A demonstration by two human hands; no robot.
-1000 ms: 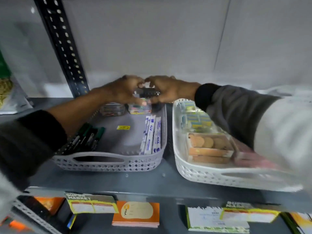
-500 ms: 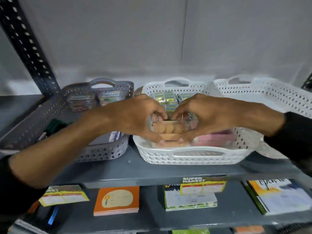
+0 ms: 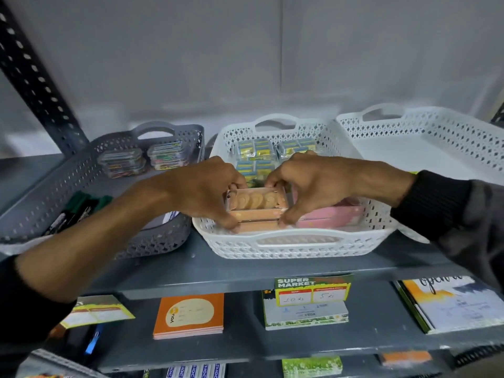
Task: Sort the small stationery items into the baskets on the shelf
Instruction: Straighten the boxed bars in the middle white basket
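Observation:
Three baskets stand in a row on the grey shelf. In the middle white basket lies a stack of clear orange boxes. My left hand grips the stack's left end and my right hand grips its right end, both inside the basket. Behind the stack lie several small yellow-and-blue boxes; pink boxes lie to its right. The grey basket on the left holds clear cases of coloured clips and dark markers.
A third white basket stands at the right, partly over the middle one's rim. A perforated black upright rises at the left. The lower shelf carries an orange notepad, a price tag and notebooks.
Both hands left the back of the grey basket and came over to the middle white basket, where they now hold the orange box stack. My view shifted right.

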